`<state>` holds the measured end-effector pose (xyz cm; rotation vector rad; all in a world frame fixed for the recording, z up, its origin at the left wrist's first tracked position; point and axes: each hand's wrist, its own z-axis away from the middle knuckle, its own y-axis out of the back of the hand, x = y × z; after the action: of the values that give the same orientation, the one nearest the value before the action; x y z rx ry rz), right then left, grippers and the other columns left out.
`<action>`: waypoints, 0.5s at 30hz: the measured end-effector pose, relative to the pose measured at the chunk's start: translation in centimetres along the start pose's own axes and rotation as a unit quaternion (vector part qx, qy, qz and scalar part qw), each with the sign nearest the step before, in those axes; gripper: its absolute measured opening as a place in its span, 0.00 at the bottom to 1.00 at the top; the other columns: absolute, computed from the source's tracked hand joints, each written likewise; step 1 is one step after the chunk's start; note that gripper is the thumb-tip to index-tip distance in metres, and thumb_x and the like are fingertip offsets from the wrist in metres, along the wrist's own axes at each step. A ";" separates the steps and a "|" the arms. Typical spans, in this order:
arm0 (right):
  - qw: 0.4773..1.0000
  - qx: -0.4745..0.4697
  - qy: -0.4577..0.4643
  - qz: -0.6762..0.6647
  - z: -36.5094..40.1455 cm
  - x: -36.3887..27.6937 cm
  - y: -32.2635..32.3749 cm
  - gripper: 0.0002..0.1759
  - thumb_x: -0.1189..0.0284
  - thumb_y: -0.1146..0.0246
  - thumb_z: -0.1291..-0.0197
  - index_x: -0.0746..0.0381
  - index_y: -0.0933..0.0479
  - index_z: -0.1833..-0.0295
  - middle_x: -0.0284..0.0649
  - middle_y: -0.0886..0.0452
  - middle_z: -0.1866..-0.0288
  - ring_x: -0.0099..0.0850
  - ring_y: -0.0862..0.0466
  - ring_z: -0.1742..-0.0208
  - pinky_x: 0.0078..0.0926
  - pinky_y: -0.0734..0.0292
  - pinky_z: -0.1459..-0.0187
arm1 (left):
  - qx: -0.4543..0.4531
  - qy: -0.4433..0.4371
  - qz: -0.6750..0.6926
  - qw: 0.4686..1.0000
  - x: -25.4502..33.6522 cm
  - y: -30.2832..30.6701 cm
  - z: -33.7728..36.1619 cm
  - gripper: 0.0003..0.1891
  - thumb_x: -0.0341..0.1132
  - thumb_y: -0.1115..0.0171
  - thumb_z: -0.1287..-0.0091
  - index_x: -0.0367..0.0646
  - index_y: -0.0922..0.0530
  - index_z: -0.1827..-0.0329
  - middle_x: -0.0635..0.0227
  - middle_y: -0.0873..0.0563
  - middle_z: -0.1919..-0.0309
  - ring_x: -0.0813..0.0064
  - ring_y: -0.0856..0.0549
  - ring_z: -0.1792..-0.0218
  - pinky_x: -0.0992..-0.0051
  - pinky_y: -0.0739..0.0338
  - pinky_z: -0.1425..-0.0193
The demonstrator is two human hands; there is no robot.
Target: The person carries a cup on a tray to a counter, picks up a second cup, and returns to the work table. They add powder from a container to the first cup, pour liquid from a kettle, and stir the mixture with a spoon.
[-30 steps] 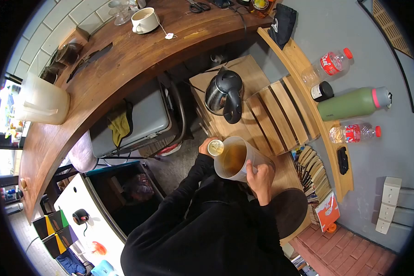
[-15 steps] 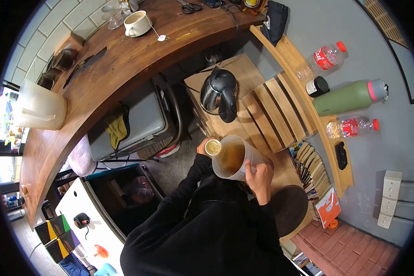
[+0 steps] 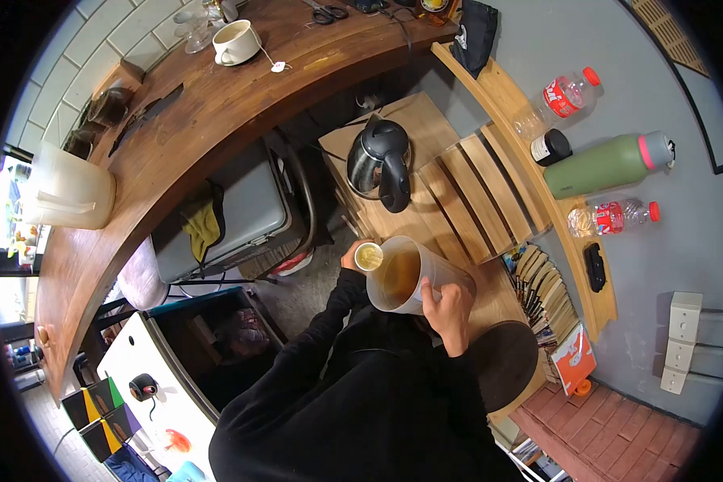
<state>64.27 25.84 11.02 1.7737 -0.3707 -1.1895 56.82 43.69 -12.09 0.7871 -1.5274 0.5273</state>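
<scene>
A small cup (image 3: pixel 369 256) with pale, frothy-looking liquid is in my left hand (image 3: pixel 352 254), whose fingers wrap round its far side. My right hand (image 3: pixel 450 308) grips the handle side of a large translucent plastic pitcher (image 3: pixel 442 277). Amber-brown liquid (image 3: pixel 401 275) lies inside the pitcher, which leans toward the cup. Its rim overlaps the cup's edge in this view. Beyond both hands, a black and steel electric kettle (image 3: pixel 380 161) stands on a wooden surface.
A curved wooden counter (image 3: pixel 241 112) holds a white mug (image 3: pixel 236 43) with a tea-bag tag, a knife (image 3: pixel 145 118) and another pitcher (image 3: pixel 71 186). Bottles, including a green flask (image 3: pixel 606 165), line the right ledge. A round dark stool seat (image 3: pixel 502 365) is near my right elbow.
The view has shifted slightly. Both hands keep their hold on the cup and the pitcher, in nearly the same place.
</scene>
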 end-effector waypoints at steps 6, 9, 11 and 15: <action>1.000 -0.013 0.004 -0.024 0.0 -0.4 0.7 0.31 0.56 0.37 0.40 0.70 0.26 0.86 0.58 0.28 0.86 0.57 0.24 0.80 0.48 0.33 0.73 | -0.022 0.029 -0.045 0.998 1.3 0.6 0.1 0.23 0.34 0.21 0.53 0.47 0.18 0.52 0.67 0.11 0.59 0.74 0.12 0.54 0.74 0.20 0.49; 1.000 0.005 -0.003 -0.019 0.4 0.0 0.9 0.30 0.56 0.37 0.40 0.71 0.24 0.85 0.58 0.28 0.86 0.56 0.24 0.80 0.48 0.33 0.73 | -0.014 0.014 -0.045 0.999 1.9 0.4 0.0 0.24 0.34 0.21 0.55 0.47 0.18 0.52 0.66 0.12 0.58 0.73 0.12 0.54 0.74 0.20 0.48; 0.999 0.008 -0.002 -0.036 0.7 0.8 1.2 0.30 0.56 0.37 0.39 0.71 0.23 0.84 0.58 0.28 0.86 0.55 0.24 0.80 0.47 0.33 0.73 | -0.027 0.034 -0.045 0.998 2.1 0.3 0.1 0.26 0.34 0.20 0.57 0.47 0.18 0.52 0.66 0.12 0.58 0.73 0.12 0.53 0.73 0.20 0.48; 0.997 0.046 0.013 -0.064 1.6 3.3 1.7 0.27 0.58 0.38 0.38 0.70 0.22 0.82 0.57 0.27 0.85 0.54 0.24 0.81 0.45 0.34 0.75 | -0.062 0.014 -0.034 0.997 3.8 -0.3 -0.2 0.26 0.28 0.22 0.55 0.41 0.19 0.50 0.68 0.13 0.56 0.77 0.15 0.54 0.76 0.22 0.47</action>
<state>64.90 21.88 10.41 1.9134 -0.3050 -1.2552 57.17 42.96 -8.33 0.7296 -1.4873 0.3880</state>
